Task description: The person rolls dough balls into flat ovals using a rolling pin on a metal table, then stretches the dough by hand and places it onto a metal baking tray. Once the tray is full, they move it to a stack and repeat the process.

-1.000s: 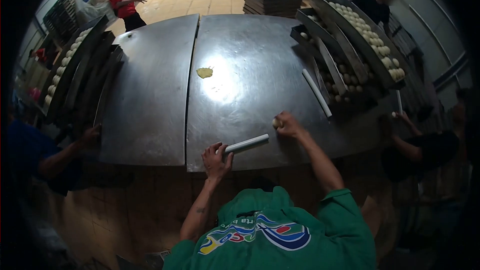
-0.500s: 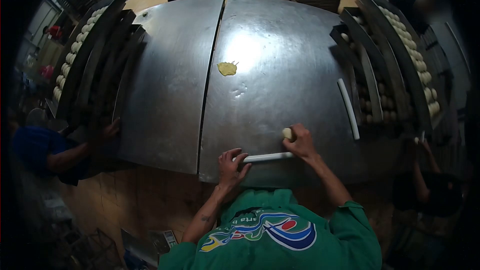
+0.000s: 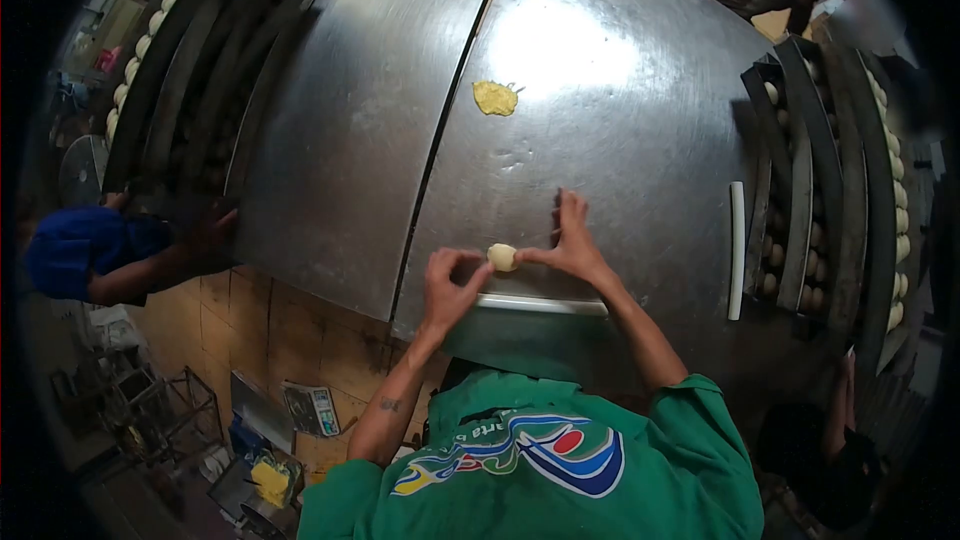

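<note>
A small pale dough ball [image 3: 502, 258] is at the front of the metal table [image 3: 600, 170], between my two hands. My left hand [image 3: 450, 285] has its thumb and curled fingers against the ball's left side. From the right, the thumb of my right hand [image 3: 577, 245] reaches the ball, while its other fingers point away, stretched and apart. Just below the hands, a white rod [image 3: 545, 305] lies along the table's front edge, touched by neither hand. Farther up the table is a flat yellow patch [image 3: 495, 98], perhaps dough or fat.
A second white rod [image 3: 737, 250] lies on the right side. Dark trays [image 3: 812, 180] with dough balls stand along the right edge, and more trays [image 3: 180, 70] line the left. Another person's arm [image 3: 165, 262] is at the left edge. A seam divides the tabletop.
My right hand has brought the dough ball left and spread its fingers. My left hand has let go of the rod and come to the ball. The camera view has shifted.
</note>
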Tool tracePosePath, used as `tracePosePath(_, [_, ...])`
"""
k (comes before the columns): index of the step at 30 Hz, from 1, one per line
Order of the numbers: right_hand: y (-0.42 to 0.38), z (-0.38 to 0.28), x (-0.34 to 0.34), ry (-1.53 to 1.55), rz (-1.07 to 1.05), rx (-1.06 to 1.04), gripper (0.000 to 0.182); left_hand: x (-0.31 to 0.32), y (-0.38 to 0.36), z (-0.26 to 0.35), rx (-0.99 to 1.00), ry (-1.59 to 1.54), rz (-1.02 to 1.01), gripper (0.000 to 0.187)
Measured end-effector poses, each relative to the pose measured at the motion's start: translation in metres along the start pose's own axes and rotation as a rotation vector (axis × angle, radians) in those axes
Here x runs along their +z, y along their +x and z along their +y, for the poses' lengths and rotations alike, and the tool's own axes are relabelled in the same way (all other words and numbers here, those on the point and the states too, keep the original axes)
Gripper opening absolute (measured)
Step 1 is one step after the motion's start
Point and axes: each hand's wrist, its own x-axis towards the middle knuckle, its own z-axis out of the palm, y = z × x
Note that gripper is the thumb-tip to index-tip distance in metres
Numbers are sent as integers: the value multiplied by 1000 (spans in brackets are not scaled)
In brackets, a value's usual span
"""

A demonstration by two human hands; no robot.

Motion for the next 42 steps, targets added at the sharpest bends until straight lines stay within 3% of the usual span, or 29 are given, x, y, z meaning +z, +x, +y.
tracePosePath(1, [3, 11, 4, -85, 136, 26, 140, -1, 9, 7, -28, 121, 53, 34])
tracePosePath(3, [5, 4, 9, -153, 131, 49, 141, 1, 22, 9, -23, 296, 106, 45])
tracePosePath(9, [3, -9, 26, -381, 159, 86, 140, -1, 35, 7, -102, 500, 19, 52])
tracePosePath(11, [4, -13, 26, -457, 158, 85, 139, -8, 44, 6, 21, 624, -28, 51])
tracePosePath(14, [-4, -5, 9, -607, 168, 77, 129, -29, 71, 5, 184, 734, -294, 51])
tracePosePath(16, [-15, 16, -8, -467, 88, -45, 113, -45, 78, -2, 234, 602, -421, 57])
tracePosePath(17, [-30, 19, -14, -363, 73, -2, 102, -48, 72, -9, 258, 595, -424, 57])
tracePosePath(18, [-51, 19, -14, -373, 89, 2, 102, -52, 59, -17, 299, 577, -388, 60])
tracePosePath(20, [-100, 18, -2, -487, -80, -54, 85, -56, 21, -30, 347, 544, -353, 63])
tracePosePath(22, [-143, 29, 38, -576, -24, -112, 75, -51, -33, -40, 643, 624, -220, 66])
tracePosePath(24, [-159, 29, 60, -655, 43, -177, 66, -42, -74, -51, 720, 677, -235, 62])
tracePosePath(25, [-163, 27, 66, -663, 79, -203, 59, -38, -89, -53, 768, 589, -178, 47])
tracePosePath(28, [-159, 13, 64, -623, 150, -206, 50, -28, -78, -56, 772, 613, -171, 34])
tracePosePath(31, [-143, 2, 44, -772, 296, -23, 44, -30, -52, -47, 763, 389, 15, 30])
tracePosePath(33, [-125, 5, 38, -443, 488, -172, 43, -39, -38, -39, 732, 337, 72, 31])
tracePosePath(36, [-100, 13, 39, -401, 496, -205, 39, -47, -20, -30, 622, 348, 68, 31])
tracePosePath(37, [-92, 17, 41, -402, 436, -165, 36, -50, -18, -30, 483, 383, -18, 31])
tracePosePath(38, [-87, 18, 46, -396, 422, -164, 36, -49, -13, -35, 469, 387, -14, 31])
tracePosePath(40, [-79, 11, 54, -807, 476, -104, 39, -43, 3, -46, 695, 863, 138, 39])
tracePosePath(42, [-59, 11, 52, -777, 430, -62, 45, -34, 26, -47, 600, 879, 93, 48])
